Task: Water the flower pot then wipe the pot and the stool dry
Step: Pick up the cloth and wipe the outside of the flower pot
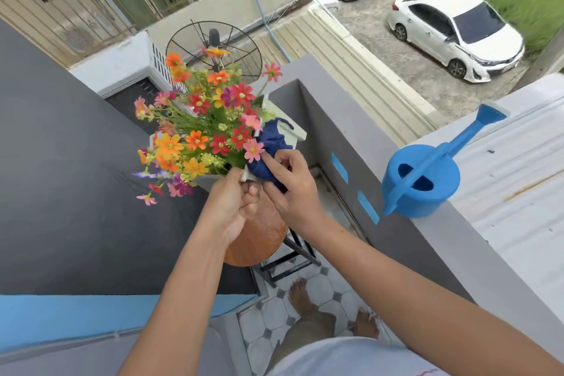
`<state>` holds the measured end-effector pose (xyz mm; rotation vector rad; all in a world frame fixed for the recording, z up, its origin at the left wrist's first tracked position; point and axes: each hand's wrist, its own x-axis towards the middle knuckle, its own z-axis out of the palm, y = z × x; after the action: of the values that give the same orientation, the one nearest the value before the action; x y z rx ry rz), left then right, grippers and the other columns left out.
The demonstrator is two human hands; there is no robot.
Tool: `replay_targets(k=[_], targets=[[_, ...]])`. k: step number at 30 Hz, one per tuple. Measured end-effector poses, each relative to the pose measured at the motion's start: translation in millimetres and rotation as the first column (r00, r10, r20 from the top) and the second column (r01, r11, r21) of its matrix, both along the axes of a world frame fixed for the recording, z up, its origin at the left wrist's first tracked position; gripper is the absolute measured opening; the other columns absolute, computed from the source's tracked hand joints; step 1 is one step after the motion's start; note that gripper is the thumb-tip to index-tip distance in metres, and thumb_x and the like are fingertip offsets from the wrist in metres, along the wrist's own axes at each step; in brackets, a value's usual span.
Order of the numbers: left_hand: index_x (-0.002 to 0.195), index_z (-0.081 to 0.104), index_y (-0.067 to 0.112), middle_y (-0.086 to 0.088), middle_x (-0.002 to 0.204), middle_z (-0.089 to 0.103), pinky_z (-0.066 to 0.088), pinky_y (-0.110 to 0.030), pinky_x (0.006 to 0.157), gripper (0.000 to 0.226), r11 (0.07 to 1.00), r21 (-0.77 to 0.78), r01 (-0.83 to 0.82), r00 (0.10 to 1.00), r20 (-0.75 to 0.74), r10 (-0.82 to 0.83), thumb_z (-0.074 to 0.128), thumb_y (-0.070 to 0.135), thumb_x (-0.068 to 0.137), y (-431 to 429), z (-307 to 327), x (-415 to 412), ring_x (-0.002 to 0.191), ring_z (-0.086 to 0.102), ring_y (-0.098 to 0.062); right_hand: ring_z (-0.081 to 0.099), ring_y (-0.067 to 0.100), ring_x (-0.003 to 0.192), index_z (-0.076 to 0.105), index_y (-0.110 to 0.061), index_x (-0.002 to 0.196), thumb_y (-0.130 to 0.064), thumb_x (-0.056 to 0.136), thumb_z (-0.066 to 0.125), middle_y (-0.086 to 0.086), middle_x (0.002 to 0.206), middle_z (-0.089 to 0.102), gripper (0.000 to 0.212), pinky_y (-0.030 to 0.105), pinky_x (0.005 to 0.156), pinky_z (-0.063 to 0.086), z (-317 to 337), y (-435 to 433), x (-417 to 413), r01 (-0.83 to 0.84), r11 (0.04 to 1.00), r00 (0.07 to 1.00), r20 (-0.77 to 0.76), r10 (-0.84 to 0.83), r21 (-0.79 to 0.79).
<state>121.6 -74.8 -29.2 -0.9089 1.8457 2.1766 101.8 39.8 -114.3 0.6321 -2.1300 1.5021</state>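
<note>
A white flower pot (297, 131) full of red, orange and pink flowers (201, 131) is tilted and lifted over a round wooden stool (259, 241). My left hand (232, 207) grips the pot's near corner from below. My right hand (290, 186) presses a dark blue cloth (268, 149) against the pot's side. The flowers hide most of the pot. The stool's top looks wet and shiny. A blue watering can (422, 180) stands on the grey ledge to the right, apart from both hands.
A grey balcony wall (351, 143) with blue tape marks runs along the right, a dark wall (61, 177) on the left. The stool has black metal legs (293, 256) on a tiled floor (317, 293), by my bare feet. Below are roofs, a satellite dish and two white cars.
</note>
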Motion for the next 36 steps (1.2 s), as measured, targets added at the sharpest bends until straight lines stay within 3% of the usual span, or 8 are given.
replay_targets(k=[3, 7, 11, 18, 22, 26, 32, 36], targets=[[0.087, 0.052, 0.010, 0.003, 0.049, 0.042, 0.015, -0.019, 0.035, 0.027, 0.999, -0.021, 0.029, 0.999, -0.021, -0.029, 0.030, 0.016, 0.100, 3, 5, 2, 0.037, 0.023, -0.006, 0.052, 0.028, 0.098, 0.061, -0.004, 0.131, -0.005, 0.088, 0.062, 0.012, 0.106, 0.051, 0.043, 0.029, 0.088, 0.044, 19, -2, -13, 0.045, 0.999, 0.999, -0.015, -0.045, -0.021], [0.081, 0.048, 0.010, 0.001, 0.054, 0.041, 0.013, -0.021, 0.038, 0.028, 0.996, -0.050, 0.071, 0.997, -0.021, -0.072, 0.029, 0.015, 0.101, 6, 9, 11, 0.040, 0.019, -0.007, 0.052, 0.026, 0.097, 0.063, -0.001, 0.125, -0.007, 0.090, 0.064, 0.006, 0.105, 0.046, 0.036, 0.036, 0.086, 0.048, 22, 13, -61, 0.239, 0.964, 0.963, 0.158, -0.220, -0.115], [0.081, 0.045, 0.012, -0.001, 0.058, 0.040, 0.016, -0.020, 0.034, 0.026, 0.995, -0.061, 0.083, 0.996, -0.012, -0.084, 0.030, 0.017, 0.101, 5, 9, 16, 0.040, 0.019, -0.007, 0.043, 0.007, 0.089, 0.054, -0.004, 0.139, -0.005, 0.093, 0.059, 0.001, 0.102, 0.041, 0.046, 0.014, 0.081, 0.039, 21, 26, -84, 0.356, 0.919, 0.897, 0.336, -0.286, -0.168], [0.084, 0.049, 0.009, 0.001, 0.053, 0.043, 0.018, -0.019, 0.034, 0.029, 0.997, -0.066, 0.049, 0.998, -0.035, -0.051, 0.028, 0.017, 0.102, 12, 8, 5, 0.039, 0.022, -0.007, 0.048, 0.019, 0.099, 0.062, -0.003, 0.130, -0.009, 0.090, 0.059, 0.003, 0.108, 0.044, 0.040, 0.031, 0.086, 0.045, 39, -3, -36, 0.197, 0.964, 0.973, 0.158, -0.170, -0.178], [0.079, 0.050, 0.009, 0.000, 0.052, 0.043, 0.016, -0.019, 0.033, 0.030, 0.999, -0.041, -0.025, 0.999, -0.030, 0.024, 0.031, 0.016, 0.101, 3, 9, 1, 0.039, 0.024, -0.008, 0.050, 0.019, 0.101, 0.059, -0.008, 0.133, -0.003, 0.087, 0.063, 0.008, 0.106, 0.048, 0.047, 0.023, 0.091, 0.040, 3, 0, -1, 0.021, 0.998, 0.998, 0.065, -0.018, -0.059], [0.077, 0.045, 0.011, -0.002, 0.054, 0.044, 0.017, -0.020, 0.033, 0.026, 0.998, -0.053, -0.028, 0.999, -0.017, 0.027, 0.033, 0.015, 0.100, -3, 5, 4, 0.038, 0.024, -0.008, 0.047, 0.009, 0.103, 0.058, -0.013, 0.129, -0.011, 0.089, 0.059, 0.012, 0.109, 0.052, 0.040, 0.019, 0.092, 0.038, -32, 11, 23, -0.031, 1.000, 0.992, 0.122, 0.031, -0.004], [0.085, 0.051, 0.009, -0.002, 0.055, 0.045, 0.018, -0.020, 0.033, 0.028, 0.993, -0.104, 0.061, 0.997, -0.045, -0.066, 0.031, 0.018, 0.101, -2, 10, 15, 0.047, 0.021, -0.012, 0.046, 0.000, 0.090, 0.060, -0.002, 0.131, -0.010, 0.094, 0.063, 0.003, 0.107, 0.048, 0.039, 0.002, 0.082, 0.034, 10, 18, -9, 0.194, 0.972, 0.929, 0.344, -0.139, -0.133], [0.087, 0.051, 0.011, 0.000, 0.050, 0.047, 0.017, -0.019, 0.032, 0.028, 0.985, -0.152, 0.078, 0.995, -0.050, -0.086, 0.030, 0.021, 0.102, -13, 15, 16, 0.046, 0.019, -0.012, 0.047, -0.009, 0.089, 0.064, -0.005, 0.119, -0.017, 0.096, 0.061, 0.005, 0.102, 0.049, 0.026, 0.015, 0.081, 0.037, 39, 35, -39, 0.301, 0.939, 0.899, 0.379, -0.219, -0.170]])
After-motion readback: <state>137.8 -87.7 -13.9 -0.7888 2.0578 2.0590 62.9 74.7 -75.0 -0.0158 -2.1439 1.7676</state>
